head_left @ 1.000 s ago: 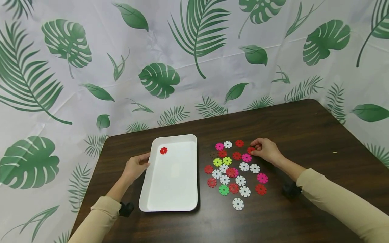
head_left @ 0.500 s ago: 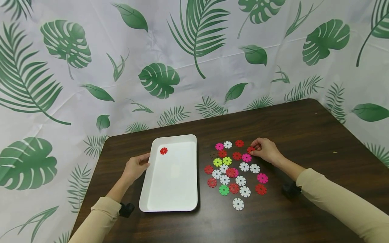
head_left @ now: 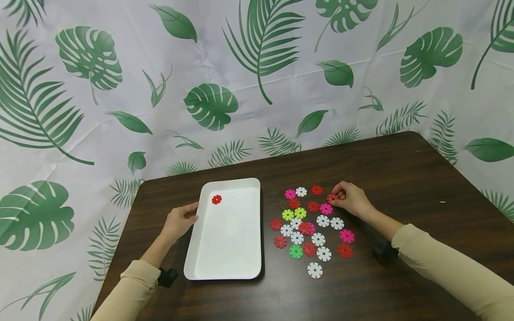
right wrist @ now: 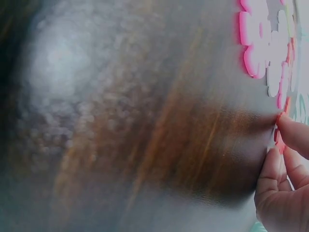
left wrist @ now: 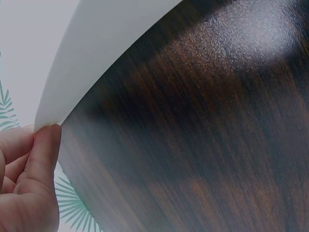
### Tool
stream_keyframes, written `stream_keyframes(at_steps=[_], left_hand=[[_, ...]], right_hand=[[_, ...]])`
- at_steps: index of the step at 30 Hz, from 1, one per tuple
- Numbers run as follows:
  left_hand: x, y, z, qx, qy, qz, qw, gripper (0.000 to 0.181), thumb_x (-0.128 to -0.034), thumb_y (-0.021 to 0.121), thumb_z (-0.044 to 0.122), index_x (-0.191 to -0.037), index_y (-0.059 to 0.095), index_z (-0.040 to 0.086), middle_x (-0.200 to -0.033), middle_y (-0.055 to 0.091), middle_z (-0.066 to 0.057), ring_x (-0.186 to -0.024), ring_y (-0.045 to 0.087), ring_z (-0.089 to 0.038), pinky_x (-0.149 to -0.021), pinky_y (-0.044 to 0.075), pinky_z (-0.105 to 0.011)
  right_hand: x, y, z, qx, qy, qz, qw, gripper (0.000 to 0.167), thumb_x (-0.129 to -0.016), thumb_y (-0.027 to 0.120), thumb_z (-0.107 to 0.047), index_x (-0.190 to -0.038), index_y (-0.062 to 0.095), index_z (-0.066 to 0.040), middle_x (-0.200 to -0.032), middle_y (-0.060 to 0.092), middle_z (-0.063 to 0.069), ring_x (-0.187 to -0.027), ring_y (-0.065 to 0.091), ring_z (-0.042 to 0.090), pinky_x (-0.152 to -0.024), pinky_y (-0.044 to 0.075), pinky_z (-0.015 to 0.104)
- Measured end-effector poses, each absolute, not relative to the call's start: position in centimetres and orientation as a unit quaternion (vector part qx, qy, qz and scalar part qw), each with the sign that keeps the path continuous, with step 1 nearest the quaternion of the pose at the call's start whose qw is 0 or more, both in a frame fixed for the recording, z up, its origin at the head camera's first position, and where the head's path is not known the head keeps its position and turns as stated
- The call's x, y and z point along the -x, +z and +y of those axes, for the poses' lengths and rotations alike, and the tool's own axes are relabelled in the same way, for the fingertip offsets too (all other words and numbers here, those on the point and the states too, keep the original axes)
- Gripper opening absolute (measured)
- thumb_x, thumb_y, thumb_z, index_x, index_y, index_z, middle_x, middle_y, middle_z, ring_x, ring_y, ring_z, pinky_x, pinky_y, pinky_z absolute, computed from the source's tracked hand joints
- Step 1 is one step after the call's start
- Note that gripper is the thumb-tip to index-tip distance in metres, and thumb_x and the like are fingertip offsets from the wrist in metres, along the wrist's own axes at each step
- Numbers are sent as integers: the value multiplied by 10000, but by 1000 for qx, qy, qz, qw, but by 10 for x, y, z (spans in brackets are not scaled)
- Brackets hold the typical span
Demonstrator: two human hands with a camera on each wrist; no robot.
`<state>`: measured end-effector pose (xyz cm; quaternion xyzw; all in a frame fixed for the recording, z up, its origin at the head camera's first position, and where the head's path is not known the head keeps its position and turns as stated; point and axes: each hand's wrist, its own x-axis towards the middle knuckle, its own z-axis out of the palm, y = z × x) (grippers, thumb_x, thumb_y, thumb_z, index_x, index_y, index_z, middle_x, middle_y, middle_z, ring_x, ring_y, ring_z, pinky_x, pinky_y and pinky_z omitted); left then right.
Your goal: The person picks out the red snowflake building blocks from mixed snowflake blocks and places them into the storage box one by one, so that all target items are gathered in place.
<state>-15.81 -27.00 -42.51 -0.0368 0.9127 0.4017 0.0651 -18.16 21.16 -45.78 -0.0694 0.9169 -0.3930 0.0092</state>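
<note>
My right hand [head_left: 353, 199] pinches a red notched plastic disc [head_left: 331, 197] at the far right of the scattered discs. In the right wrist view, the disc's red edge [right wrist: 277, 136] shows between thumb and fingers. With thumb and fingertips, my left hand [head_left: 179, 223] holds the left rim of a white tray [head_left: 229, 274]; the left wrist view shows the tray's side [left wrist: 104, 53] at those fingertips. One red disc [head_left: 217, 199] lies inside the tray near its far left corner. A pink disc [head_left: 326, 209] lies just below the pinched one.
Several loose discs lie right of the tray, among them a green disc [head_left: 296, 251], a yellow disc [head_left: 300, 212] and a white disc [head_left: 315, 270]. Some overlap. Beyond the dark wooden table [head_left: 385, 165] hangs a leaf-patterned cloth [head_left: 168, 102].
</note>
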Motion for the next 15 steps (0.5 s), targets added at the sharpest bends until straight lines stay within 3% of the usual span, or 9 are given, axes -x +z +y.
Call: stream_keyframes(at_steps=[15], left_hand=[[157,-423,-270,36,401,913,65,424,-889,580,-12,-1307,516,-48,-1219,588,-257,-1008,611,-319,-835,546,-384]], right_hand=[[180,-461,210,81,-377,922,-26,245,-778,737,-28,-966,587,21,-869,582,153,-752,526,209,-630,437,261]])
